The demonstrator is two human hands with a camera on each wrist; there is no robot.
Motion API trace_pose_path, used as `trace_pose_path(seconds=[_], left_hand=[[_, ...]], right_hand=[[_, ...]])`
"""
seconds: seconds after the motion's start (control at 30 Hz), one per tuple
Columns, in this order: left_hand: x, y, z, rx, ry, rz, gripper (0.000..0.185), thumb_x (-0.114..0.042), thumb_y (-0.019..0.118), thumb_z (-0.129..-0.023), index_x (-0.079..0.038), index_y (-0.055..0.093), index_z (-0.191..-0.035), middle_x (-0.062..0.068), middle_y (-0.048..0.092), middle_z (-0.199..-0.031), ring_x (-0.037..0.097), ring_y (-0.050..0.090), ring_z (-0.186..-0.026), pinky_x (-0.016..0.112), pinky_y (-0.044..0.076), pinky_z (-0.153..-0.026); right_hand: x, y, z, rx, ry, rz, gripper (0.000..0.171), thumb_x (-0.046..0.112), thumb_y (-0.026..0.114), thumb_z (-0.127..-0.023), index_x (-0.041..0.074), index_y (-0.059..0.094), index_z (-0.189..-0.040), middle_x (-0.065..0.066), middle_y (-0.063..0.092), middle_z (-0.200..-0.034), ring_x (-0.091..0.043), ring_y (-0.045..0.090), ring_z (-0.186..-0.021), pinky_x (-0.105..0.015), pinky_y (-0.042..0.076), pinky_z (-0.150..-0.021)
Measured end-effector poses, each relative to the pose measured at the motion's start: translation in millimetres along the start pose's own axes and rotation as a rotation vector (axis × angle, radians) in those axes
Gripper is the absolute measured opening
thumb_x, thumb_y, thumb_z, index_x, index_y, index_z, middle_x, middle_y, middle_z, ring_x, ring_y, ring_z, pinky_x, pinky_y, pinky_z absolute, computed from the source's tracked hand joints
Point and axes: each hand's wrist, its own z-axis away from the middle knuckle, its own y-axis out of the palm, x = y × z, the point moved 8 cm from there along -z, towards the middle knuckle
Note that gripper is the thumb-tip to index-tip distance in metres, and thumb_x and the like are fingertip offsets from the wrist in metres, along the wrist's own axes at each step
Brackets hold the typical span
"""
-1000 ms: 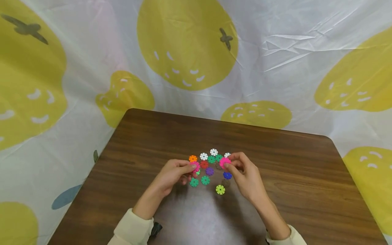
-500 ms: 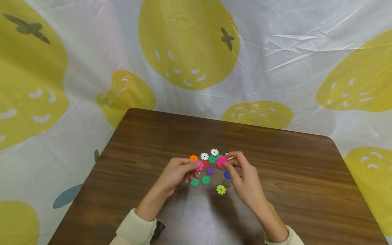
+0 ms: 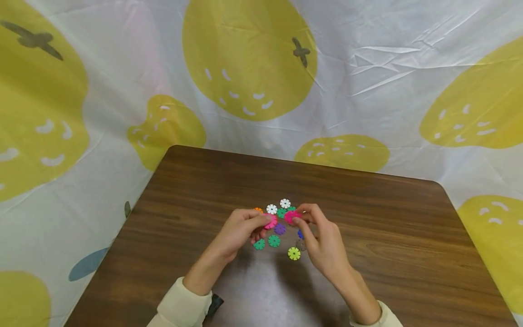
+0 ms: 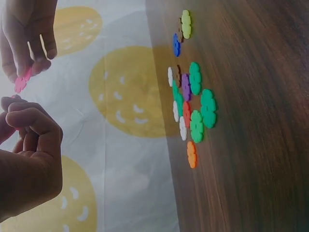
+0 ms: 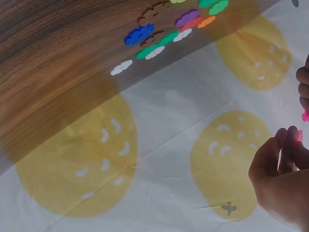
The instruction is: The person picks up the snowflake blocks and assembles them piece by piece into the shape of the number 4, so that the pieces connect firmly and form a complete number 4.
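My left hand (image 3: pixel 237 234) pinches a pink notched snowflake disc (image 3: pixel 271 222) between thumb and index finger. A second pink snowflake disc (image 3: pixel 291 217) is pinched the same way by my right hand (image 3: pixel 324 238). The two discs face each other above the table with a small gap between them. From the left wrist, the right hand's pink disc (image 4: pixel 22 83) shows just over the left fingers, whose own disc is mostly hidden. In the right wrist view, thumb and fingertips hold the thin edge of the right pink disc (image 5: pixel 300 137).
Loose discs lie spread under the hands on the brown table (image 3: pixel 388 236): white (image 3: pixel 285 203), purple (image 3: pixel 279 228), green (image 3: pixel 274 240), lime (image 3: pixel 294 253), orange (image 4: pixel 192 154), red (image 4: pixel 187 114), blue (image 5: pixel 139 35) and brown (image 5: pixel 154 14). A fruit-patterned cloth (image 3: pixel 253 127) hangs behind the table.
Both hands have drawn toward each other, narrowing the gap between the two pink discs. The right disc has tilted somewhat; the loose discs stay where they were.
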Motion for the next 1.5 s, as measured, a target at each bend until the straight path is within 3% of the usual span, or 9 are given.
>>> trace_pose_path(seconds=[0.23, 0.37, 1.0, 1.23, 1.5], left_hand=[[-1.9, 4.8, -0.9, 0.019, 0.004, -0.007, 0.028, -0.023, 0.066, -0.099, -0.003, 0.068, -0.079, -0.003, 0.056, -0.065, 0.011, 0.047, -0.058, 0.019, 0.04, -0.052], [-2.7, 7.2, -1.5, 0.033, 0.014, -0.005, 0.031, -0.022, 0.065, -0.099, 0.001, 0.066, -0.079, -0.003, 0.055, -0.064, 0.01, 0.046, -0.058, 0.019, 0.039, -0.052], [-9.4, 16.0, -0.8, 0.058, 0.031, -0.043, 0.036, -0.022, 0.063, -0.101, -0.006, 0.06, -0.069, -0.004, 0.053, -0.06, 0.011, 0.044, -0.055, 0.021, 0.037, -0.051], [-9.3, 17.9, -1.2, 0.062, 0.028, -0.04, 0.036, -0.022, 0.061, -0.101, -0.001, 0.061, -0.072, -0.004, 0.054, -0.061, 0.011, 0.045, -0.056, 0.021, 0.037, -0.052], [-6.2, 19.0, -0.6, 0.018, -0.011, 0.0, 0.035, -0.022, 0.06, -0.102, -0.006, 0.061, -0.071, -0.004, 0.053, -0.06, 0.01, 0.045, -0.055, 0.02, 0.038, -0.051]], right_hand=[[5.6, 0.6, -0.5, 0.004, -0.055, 0.035, 0.017, 0.003, 0.07, -0.096, 0.008, 0.064, -0.11, -0.003, 0.079, -0.097, -0.017, 0.076, -0.09, -0.018, 0.06, -0.074], [7.2, 1.6, -0.3, 0.013, -0.073, 0.059, 0.016, 0.003, 0.071, -0.096, 0.009, 0.065, -0.11, -0.001, 0.077, -0.097, -0.015, 0.076, -0.09, -0.022, 0.061, -0.081], [11.4, 1.5, 3.8, -0.01, -0.122, 0.081, 0.02, 0.003, 0.074, -0.093, 0.011, 0.068, -0.109, 0.003, 0.076, -0.098, -0.011, 0.075, -0.09, -0.019, 0.058, -0.083], [11.9, 0.8, 4.7, -0.013, -0.123, 0.087, 0.019, 0.004, 0.075, -0.093, 0.011, 0.068, -0.109, 0.003, 0.076, -0.098, -0.01, 0.075, -0.09, -0.02, 0.058, -0.084], [12.9, 1.1, 6.3, -0.033, -0.135, 0.089, 0.016, 0.005, 0.073, -0.094, 0.011, 0.068, -0.108, 0.002, 0.076, -0.097, -0.012, 0.075, -0.089, -0.019, 0.057, -0.083]])
